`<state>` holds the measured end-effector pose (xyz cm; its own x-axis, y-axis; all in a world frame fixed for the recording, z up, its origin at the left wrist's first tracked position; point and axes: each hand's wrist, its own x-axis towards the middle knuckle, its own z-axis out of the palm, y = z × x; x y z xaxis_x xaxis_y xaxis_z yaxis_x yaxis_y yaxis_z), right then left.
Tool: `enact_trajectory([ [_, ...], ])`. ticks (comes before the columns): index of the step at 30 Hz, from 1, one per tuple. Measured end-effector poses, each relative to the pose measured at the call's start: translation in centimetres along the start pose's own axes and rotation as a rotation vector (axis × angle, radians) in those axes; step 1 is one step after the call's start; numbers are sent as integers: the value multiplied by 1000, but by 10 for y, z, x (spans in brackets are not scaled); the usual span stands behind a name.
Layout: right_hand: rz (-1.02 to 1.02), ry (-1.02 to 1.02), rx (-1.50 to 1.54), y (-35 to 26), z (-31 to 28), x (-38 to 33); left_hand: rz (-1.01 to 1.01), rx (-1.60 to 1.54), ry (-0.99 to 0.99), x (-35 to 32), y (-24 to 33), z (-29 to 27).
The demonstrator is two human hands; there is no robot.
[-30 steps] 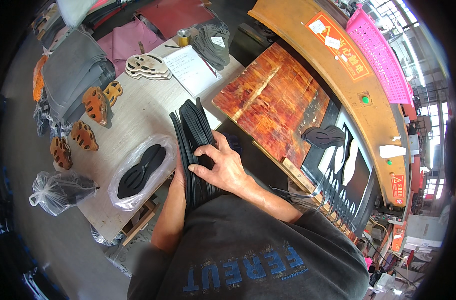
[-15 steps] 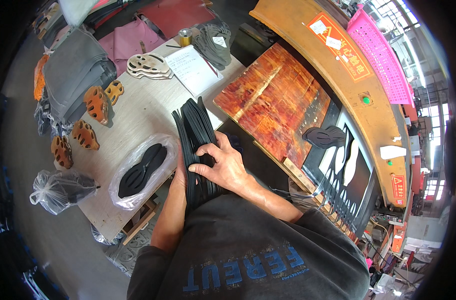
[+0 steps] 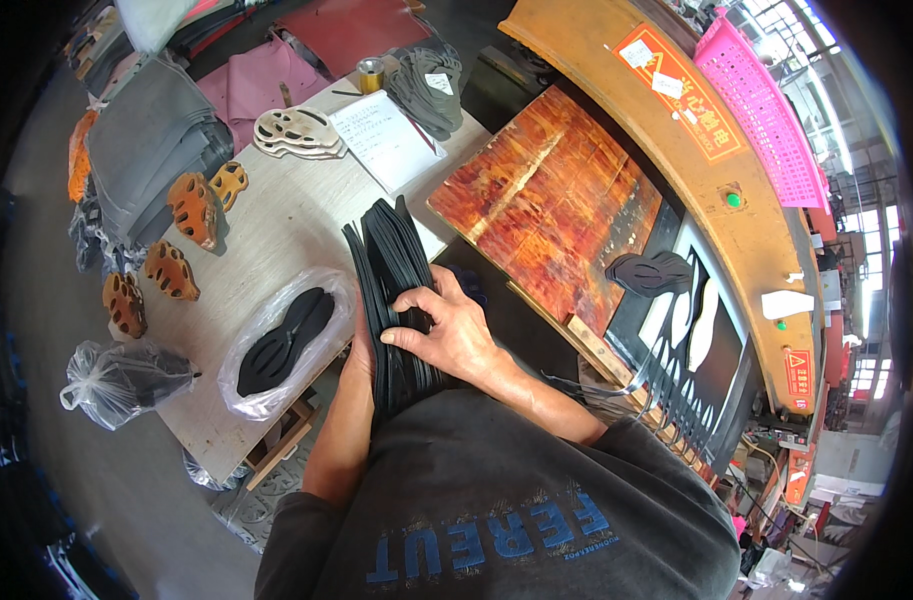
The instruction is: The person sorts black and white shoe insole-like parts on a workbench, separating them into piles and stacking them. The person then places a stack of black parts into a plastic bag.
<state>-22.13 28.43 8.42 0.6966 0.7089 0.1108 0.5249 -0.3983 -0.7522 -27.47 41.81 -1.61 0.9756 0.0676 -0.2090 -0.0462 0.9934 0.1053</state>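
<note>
A thick stack of black, sole-shaped rubber sheets [image 3: 391, 290] stands on edge at the near side of the pale counter [image 3: 276, 240], its far end fanning slightly toward the middle of the top and its near end pressed against the person's dark grey shirt. The right hand [image 3: 446, 335] lies across the stack from the right, fingers curled over the upper edges and clamped on the sheets. The left hand [image 3: 359, 345] is mostly hidden behind the stack; it seems to be pressed against the left face of the sheets, but I cannot tell how its fingers are set.

Just left of the stack, near the counter's front edge, lies a clear plastic bag holding black sole pieces [image 3: 281, 340]. Further left, off the counter's corner, sits a knotted clear bag of dark material [image 3: 116, 380]. Orange-brown cut-out sole pieces [image 3: 191, 205] are scattered along the counter's left side, beside a pile of folded grey sheets [image 3: 146, 160]. At the far end lie cream cut-out soles [image 3: 296, 132], a white sheet of paper [image 3: 381, 135] and a small round tin [image 3: 371, 72]. To the right of the stack, touching the counter, is a worn reddish-brown wooden board [image 3: 551, 215], with a yellow machine frame [image 3: 676, 130] beyond it.
</note>
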Motion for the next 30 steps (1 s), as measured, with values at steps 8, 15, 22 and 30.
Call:
enact_trajectory([
  [8, 14, -25, 42, 4, 0, -1, -10, 12, 37, -1, -1, -1],
  [15, -19, -66, 81, 8, -4, 1, -4, 5, 64, 0, 0, 2],
  [22, -29, -66, 96, 8, -6, 2, 5, 38, 69, 0, 0, 1],
  [30, -1, -47, 75, 3, -5, 3, 30, 54, 2, 3, -2, -13],
])
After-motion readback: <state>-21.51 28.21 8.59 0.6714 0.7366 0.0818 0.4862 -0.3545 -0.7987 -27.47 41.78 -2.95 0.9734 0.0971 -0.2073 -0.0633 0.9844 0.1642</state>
